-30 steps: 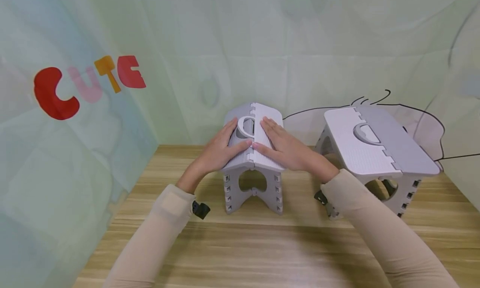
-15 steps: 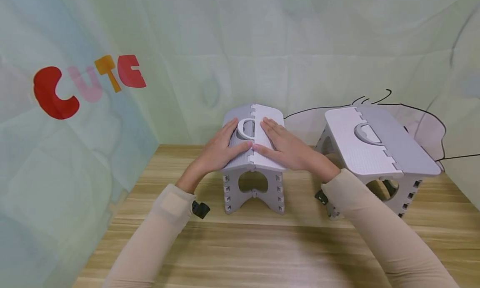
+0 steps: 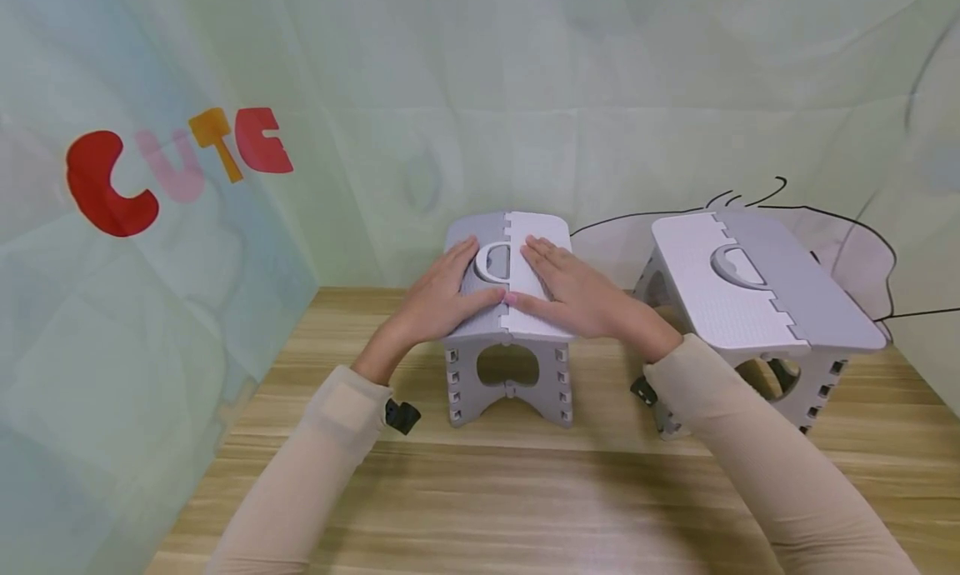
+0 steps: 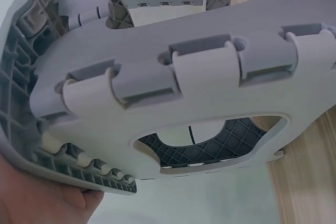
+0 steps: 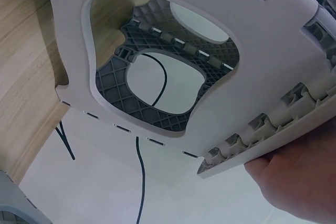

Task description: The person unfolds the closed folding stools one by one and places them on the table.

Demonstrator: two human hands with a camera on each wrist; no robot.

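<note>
A small folding stool (image 3: 532,325) in grey and white plastic stands upright in the middle of the head view. My left hand (image 3: 429,306) lies on the grey half of its top, fingers straight. On the white half rests my right hand (image 3: 581,298), also with straight fingers. The thumbs meet near the middle seam, just in front of the oval handle (image 3: 480,263). The top looks nearly flat. Both wrist views look at the legs from the sides, where the hinged side panel (image 4: 210,77) and the leg panel (image 5: 273,61) show.
A second folding stool (image 3: 738,308), larger in view, stands unfolded at the right, close to my right forearm. Both are on a wood-grain surface (image 3: 480,508). A printed cloth backdrop (image 3: 450,75) hangs behind and at the left, with coloured letters (image 3: 112,192).
The top's two halves have spread from a slight ridge to nearly level, and the stool's legs have widened a little. Both hands have stayed in place on it.
</note>
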